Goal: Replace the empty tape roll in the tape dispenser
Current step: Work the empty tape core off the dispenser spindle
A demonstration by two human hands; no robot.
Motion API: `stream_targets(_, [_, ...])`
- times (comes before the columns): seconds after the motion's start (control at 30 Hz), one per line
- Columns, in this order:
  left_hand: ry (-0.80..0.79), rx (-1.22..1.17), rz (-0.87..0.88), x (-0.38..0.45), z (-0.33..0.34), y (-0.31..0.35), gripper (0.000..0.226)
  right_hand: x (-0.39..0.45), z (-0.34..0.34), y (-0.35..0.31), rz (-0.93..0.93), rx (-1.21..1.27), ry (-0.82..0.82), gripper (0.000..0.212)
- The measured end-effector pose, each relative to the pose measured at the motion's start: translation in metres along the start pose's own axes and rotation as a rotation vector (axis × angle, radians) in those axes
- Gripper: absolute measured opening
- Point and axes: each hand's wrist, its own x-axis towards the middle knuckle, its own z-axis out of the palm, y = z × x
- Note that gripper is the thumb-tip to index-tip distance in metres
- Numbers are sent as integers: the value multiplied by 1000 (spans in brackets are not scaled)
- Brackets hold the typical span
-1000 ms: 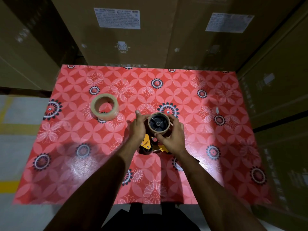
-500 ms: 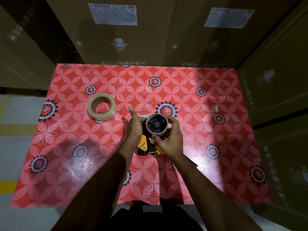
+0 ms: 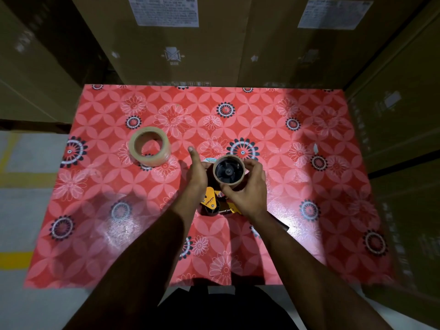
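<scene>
While my right hand (image 3: 247,194) curls around the empty tape roll (image 3: 228,172), its thumb sits on the near rim and the other fingers wrap over the far and right side, closed on the cardboard. That roll is a bare brown cardboard ring with no tape left on it, and it sits on the dispenser's black hub, whose spokes and small centre cap show through the opening. My left hand (image 3: 196,173) holds the tape dispenser (image 3: 210,202) from the left, fingers closed behind it and the thumb pointing away toward the far edge. Only part of the dispenser shows between my hands: a yellow plate with dark lettering, a black roller below it and a yellow piece running under my right wrist. All this is near the middle of the table (image 3: 333,234), covered in a red floral cloth. A full tape roll (image 3: 150,146), pale and translucent, lies flat toward the left edge, apart from my hands.
</scene>
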Motion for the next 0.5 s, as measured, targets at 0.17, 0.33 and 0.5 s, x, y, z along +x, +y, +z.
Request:
stream_targets(0.17, [-7,5,5,-2,0,-1,94,2,2,0,-40,-81,26,94])
stream_targets(0.33, [-35,28,-3,-5,-1,-1,91,4,3,-1,-45,-69,22,92])
stream_targets(0.5, [-25,-11,-4,1,-3,-5,96,2,0,0,12,-27,-1,96])
